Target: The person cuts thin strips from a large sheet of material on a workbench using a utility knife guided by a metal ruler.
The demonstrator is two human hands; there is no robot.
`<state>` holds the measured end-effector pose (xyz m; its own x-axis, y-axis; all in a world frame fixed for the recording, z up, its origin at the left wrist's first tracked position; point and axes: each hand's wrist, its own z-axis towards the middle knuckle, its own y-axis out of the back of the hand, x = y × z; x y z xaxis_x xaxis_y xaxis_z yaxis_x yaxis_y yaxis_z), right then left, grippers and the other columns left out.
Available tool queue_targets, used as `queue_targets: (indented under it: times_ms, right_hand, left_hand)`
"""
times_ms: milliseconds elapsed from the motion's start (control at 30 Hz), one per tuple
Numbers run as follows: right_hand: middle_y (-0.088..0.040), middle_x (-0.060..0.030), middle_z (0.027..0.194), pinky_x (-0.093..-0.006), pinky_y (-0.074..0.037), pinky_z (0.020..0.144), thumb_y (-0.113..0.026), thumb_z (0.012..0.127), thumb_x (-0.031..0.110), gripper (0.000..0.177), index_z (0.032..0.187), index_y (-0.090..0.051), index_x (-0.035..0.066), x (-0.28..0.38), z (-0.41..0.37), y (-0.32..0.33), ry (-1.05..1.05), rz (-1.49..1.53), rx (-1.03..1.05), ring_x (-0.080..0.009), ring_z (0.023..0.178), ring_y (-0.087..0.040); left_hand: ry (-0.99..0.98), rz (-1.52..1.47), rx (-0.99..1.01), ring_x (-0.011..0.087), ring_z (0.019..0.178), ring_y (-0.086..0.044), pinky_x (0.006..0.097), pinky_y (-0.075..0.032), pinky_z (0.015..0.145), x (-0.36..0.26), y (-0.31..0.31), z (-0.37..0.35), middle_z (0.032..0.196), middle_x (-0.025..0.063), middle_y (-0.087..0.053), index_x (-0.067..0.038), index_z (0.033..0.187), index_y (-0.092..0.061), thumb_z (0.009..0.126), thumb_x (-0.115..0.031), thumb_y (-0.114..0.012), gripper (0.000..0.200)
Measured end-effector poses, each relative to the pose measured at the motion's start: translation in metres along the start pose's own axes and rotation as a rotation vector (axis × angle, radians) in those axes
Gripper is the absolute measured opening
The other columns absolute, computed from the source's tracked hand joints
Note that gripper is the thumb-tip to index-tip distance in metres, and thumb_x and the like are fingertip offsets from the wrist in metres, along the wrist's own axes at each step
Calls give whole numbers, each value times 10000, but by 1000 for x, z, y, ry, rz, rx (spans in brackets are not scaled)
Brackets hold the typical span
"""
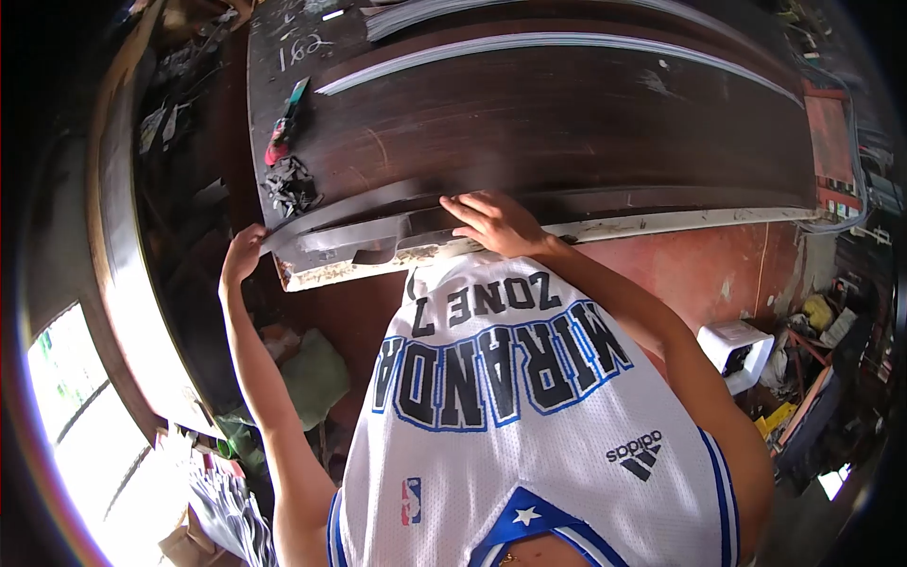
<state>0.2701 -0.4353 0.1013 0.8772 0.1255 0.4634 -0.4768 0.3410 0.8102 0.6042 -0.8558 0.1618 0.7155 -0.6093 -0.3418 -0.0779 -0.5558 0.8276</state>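
Note:
My left hand (pixel 246 255) is closed at the left corner of the dark table (pixel 529 123), pinching the end of a long dark strip (pixel 378 198). That strip runs right along the near edge towards my right hand (pixel 496 224). My right hand lies palm down with its fingers stretched out, pressing on the dark material near the edge. Between the hands, a curled piece (pixel 378 250) hangs over the pale table edge. A tool with a red handle and green end (pixel 286 123) lies at the left, above crumpled dark scraps (pixel 291 184).
Long stacked strips with light edges (pixel 567 41) lie across the far part of the table. Below it is a reddish panel (pixel 680 274). A white container (pixel 737 352) stands at the right among clutter. A green bag (pixel 312 378) is at the lower left.

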Motion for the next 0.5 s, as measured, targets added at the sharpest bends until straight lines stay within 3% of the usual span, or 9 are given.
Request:
queue_targets:
  times_ms: [100,200,333,400,500]
  right_hand:
    - [-620,-107,1131,-355,-471,951,-660,909,309,544,1351,-537,17,0,1,0,-21,30,8,-231,1046,-596]
    - [-624,-114,1144,-360,-472,959,-666,905,301,540,1346,-542,16,0,1,1,-25,50,8,-240,1055,-597]
    - [-629,-118,1152,-360,-477,962,-680,894,291,542,1344,-547,19,2,3,2,-34,67,-2,-244,1057,-604]
    - [-632,-114,1139,-358,-481,958,-688,888,287,547,1346,-548,24,2,3,1,-45,64,-8,-243,1053,-608]
    - [-633,-108,1128,-358,-483,952,-688,887,289,546,1345,-550,27,3,1,2,-50,29,-8,-243,1046,-608]
  left_hand:
    - [83,243,25,341,1093,-640,467,-447,941,-37,8,5,1090,146,-703,-104,1100,-660,800,-95,-582,310]
    - [-14,271,45,294,1057,-664,440,-451,931,-71,12,7,1064,114,-714,-123,1080,-677,827,-244,-660,280]
    - [20,216,99,259,955,-677,383,-510,836,-77,7,24,1000,123,-709,-83,1057,-676,836,-243,-721,277]
    - [41,232,223,281,965,-684,405,-493,861,-86,6,29,991,120,-715,-101,1021,-685,841,-359,-702,315]
    - [-4,151,226,270,862,-694,406,-510,801,-94,0,27,925,132,-719,-79,1095,-670,860,-283,-701,313]
